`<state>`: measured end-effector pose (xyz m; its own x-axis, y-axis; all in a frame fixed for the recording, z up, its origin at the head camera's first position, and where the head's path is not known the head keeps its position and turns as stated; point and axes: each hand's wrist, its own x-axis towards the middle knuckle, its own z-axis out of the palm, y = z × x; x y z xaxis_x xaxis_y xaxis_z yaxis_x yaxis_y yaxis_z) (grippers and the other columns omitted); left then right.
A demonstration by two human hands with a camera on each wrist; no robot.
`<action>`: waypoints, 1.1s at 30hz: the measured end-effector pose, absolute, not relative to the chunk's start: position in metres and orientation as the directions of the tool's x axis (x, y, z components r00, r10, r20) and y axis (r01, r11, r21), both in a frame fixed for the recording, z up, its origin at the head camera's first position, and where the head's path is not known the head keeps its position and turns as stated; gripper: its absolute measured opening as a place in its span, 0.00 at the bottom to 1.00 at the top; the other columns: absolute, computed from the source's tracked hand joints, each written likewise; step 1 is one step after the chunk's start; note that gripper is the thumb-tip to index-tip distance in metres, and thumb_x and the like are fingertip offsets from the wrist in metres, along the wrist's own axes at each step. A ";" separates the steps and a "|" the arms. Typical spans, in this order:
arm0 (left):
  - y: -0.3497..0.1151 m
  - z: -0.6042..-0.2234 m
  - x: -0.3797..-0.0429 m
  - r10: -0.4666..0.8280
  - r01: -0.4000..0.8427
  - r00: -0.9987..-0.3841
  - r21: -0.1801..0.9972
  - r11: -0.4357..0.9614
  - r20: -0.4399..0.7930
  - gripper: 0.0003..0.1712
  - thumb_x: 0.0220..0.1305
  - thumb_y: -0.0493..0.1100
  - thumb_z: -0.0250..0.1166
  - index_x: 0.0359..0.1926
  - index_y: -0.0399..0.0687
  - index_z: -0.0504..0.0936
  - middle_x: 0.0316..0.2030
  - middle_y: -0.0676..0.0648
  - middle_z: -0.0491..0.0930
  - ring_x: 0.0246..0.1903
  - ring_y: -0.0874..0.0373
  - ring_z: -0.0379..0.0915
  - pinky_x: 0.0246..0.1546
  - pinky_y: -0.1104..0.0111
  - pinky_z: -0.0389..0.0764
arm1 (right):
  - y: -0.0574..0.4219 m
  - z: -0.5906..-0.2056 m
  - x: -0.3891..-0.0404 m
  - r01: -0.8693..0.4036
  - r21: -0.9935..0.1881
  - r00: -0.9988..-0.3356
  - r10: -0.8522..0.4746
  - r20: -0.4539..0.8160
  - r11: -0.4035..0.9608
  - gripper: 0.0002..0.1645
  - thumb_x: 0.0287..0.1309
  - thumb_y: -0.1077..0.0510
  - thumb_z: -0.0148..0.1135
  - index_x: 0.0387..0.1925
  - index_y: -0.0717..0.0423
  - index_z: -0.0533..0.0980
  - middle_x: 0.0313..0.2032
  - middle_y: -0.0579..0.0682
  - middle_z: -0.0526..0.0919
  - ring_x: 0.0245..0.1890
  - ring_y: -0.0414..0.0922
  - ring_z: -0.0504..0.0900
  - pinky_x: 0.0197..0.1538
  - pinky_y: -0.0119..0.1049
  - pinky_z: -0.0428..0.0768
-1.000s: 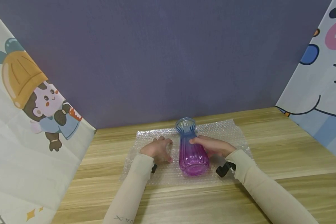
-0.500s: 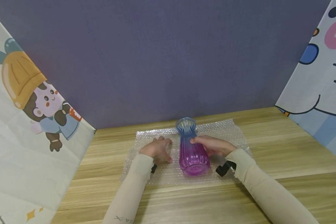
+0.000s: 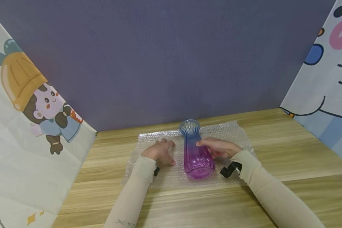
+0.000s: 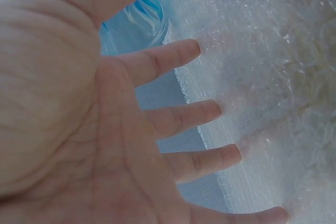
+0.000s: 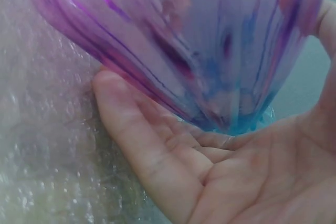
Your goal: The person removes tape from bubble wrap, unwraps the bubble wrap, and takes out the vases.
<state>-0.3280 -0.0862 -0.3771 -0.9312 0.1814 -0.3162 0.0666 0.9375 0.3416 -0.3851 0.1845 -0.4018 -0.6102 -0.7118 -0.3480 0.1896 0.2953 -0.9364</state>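
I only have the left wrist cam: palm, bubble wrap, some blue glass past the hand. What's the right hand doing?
Observer: The right hand is holding the vase, with its thumb on the upper side of the glass. That's from the head view.

Operator: Copy. Which way is it pointing? I only get a blue bit.

Observer: Its purple base faces back toward the head camera; the blue mouth points away, toward the backdrop.
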 end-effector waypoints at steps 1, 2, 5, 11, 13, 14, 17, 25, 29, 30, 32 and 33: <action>-0.086 -0.377 -0.328 0.181 0.066 -0.931 0.342 0.937 -0.316 0.50 0.49 0.52 0.81 0.73 0.59 0.68 0.79 0.41 0.56 0.78 0.30 0.46 0.70 0.30 0.59 | 0.185 -0.402 -0.385 0.191 -0.937 -0.611 -0.711 -0.348 0.294 0.36 0.67 0.47 0.53 0.66 0.69 0.68 0.52 0.57 0.84 0.48 0.48 0.86 0.57 0.51 0.86; -0.086 -0.377 -0.328 0.181 0.065 -0.931 0.344 0.937 -0.316 0.50 0.49 0.52 0.81 0.73 0.59 0.68 0.79 0.41 0.56 0.78 0.30 0.46 0.70 0.30 0.59 | 0.185 -0.402 -0.385 0.190 -0.938 -0.612 -0.712 -0.345 0.291 0.36 0.67 0.47 0.53 0.66 0.69 0.68 0.51 0.57 0.85 0.47 0.47 0.86 0.57 0.51 0.86; -0.087 -0.377 -0.327 0.183 0.067 -0.932 0.347 0.936 -0.314 0.50 0.49 0.52 0.81 0.73 0.59 0.69 0.78 0.41 0.58 0.77 0.31 0.48 0.70 0.30 0.61 | 0.184 -0.402 -0.385 0.192 -0.938 -0.613 -0.711 -0.345 0.289 0.36 0.67 0.47 0.54 0.65 0.69 0.68 0.51 0.57 0.85 0.47 0.48 0.87 0.56 0.51 0.86; -0.087 -0.376 -0.326 0.186 0.067 -0.931 0.352 0.933 -0.315 0.50 0.49 0.51 0.81 0.73 0.58 0.69 0.77 0.41 0.59 0.77 0.30 0.48 0.69 0.30 0.61 | 0.184 -0.400 -0.383 0.195 -0.940 -0.612 -0.714 -0.340 0.281 0.35 0.66 0.48 0.54 0.65 0.69 0.68 0.52 0.58 0.84 0.47 0.48 0.87 0.55 0.51 0.87; -0.086 -0.376 -0.325 0.186 0.068 -0.931 0.350 0.934 -0.315 0.50 0.49 0.51 0.81 0.73 0.58 0.69 0.77 0.41 0.59 0.77 0.30 0.48 0.69 0.30 0.61 | 0.184 -0.400 -0.383 0.191 -0.941 -0.614 -0.714 -0.338 0.281 0.34 0.66 0.48 0.54 0.64 0.69 0.69 0.51 0.57 0.85 0.46 0.48 0.87 0.54 0.50 0.87; -0.086 -0.375 -0.325 0.186 0.069 -0.931 0.348 0.935 -0.314 0.50 0.49 0.51 0.81 0.73 0.58 0.69 0.78 0.41 0.59 0.77 0.30 0.48 0.69 0.30 0.61 | 0.185 -0.399 -0.383 0.190 -0.941 -0.614 -0.714 -0.337 0.280 0.34 0.65 0.48 0.54 0.63 0.69 0.69 0.50 0.56 0.85 0.46 0.48 0.87 0.54 0.50 0.87; -0.086 -0.375 -0.325 0.187 0.075 -0.933 0.341 0.937 -0.309 0.50 0.49 0.51 0.81 0.73 0.58 0.69 0.77 0.41 0.59 0.77 0.30 0.49 0.69 0.30 0.62 | 0.185 -0.397 -0.382 0.193 -0.946 -0.606 -0.726 -0.325 0.262 0.33 0.65 0.49 0.54 0.62 0.69 0.70 0.49 0.55 0.85 0.46 0.47 0.87 0.54 0.50 0.87; -0.086 -0.374 -0.324 0.183 0.071 -0.931 0.337 0.939 -0.315 0.50 0.49 0.50 0.81 0.73 0.58 0.69 0.79 0.41 0.57 0.77 0.29 0.47 0.71 0.30 0.59 | 0.186 -0.397 -0.383 0.183 -0.954 -0.590 -0.750 -0.299 0.236 0.29 0.64 0.50 0.55 0.57 0.69 0.74 0.47 0.50 0.85 0.46 0.44 0.85 0.54 0.40 0.87; -0.086 -0.374 -0.325 0.185 0.075 -0.932 0.332 0.940 -0.313 0.50 0.49 0.51 0.81 0.73 0.58 0.70 0.78 0.40 0.58 0.77 0.29 0.47 0.70 0.30 0.59 | 0.187 -0.397 -0.384 0.186 -0.955 -0.590 -0.750 -0.298 0.233 0.33 0.63 0.50 0.56 0.61 0.70 0.70 0.48 0.50 0.86 0.48 0.44 0.85 0.56 0.41 0.86; -0.086 -0.374 -0.325 0.185 0.077 -0.932 0.330 0.941 -0.311 0.49 0.49 0.51 0.81 0.73 0.58 0.70 0.78 0.41 0.58 0.77 0.29 0.47 0.70 0.30 0.59 | 0.187 -0.398 -0.384 0.188 -0.955 -0.586 -0.754 -0.296 0.229 0.34 0.63 0.50 0.56 0.62 0.71 0.69 0.48 0.50 0.86 0.48 0.45 0.85 0.57 0.42 0.85; -0.086 -0.374 -0.325 0.186 0.078 -0.933 0.331 0.940 -0.308 0.49 0.49 0.51 0.81 0.73 0.58 0.70 0.78 0.40 0.59 0.77 0.29 0.48 0.70 0.30 0.60 | 0.187 -0.398 -0.385 0.190 -0.957 -0.582 -0.760 -0.290 0.220 0.34 0.63 0.50 0.56 0.63 0.71 0.69 0.48 0.50 0.86 0.49 0.46 0.86 0.58 0.44 0.85; -0.086 -0.374 -0.325 0.186 0.078 -0.934 0.332 0.940 -0.306 0.50 0.49 0.50 0.81 0.73 0.58 0.70 0.77 0.40 0.59 0.77 0.29 0.48 0.70 0.30 0.60 | 0.187 -0.398 -0.385 0.190 -0.958 -0.579 -0.763 -0.286 0.214 0.34 0.63 0.50 0.56 0.63 0.72 0.69 0.48 0.50 0.87 0.49 0.46 0.86 0.58 0.45 0.85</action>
<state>-0.3253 -0.0858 -0.3744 -0.9336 0.1861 -0.3063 0.0785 0.9401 0.3318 -0.3846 0.1865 -0.3977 -0.5791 -0.7635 -0.2858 0.1902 0.2144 -0.9581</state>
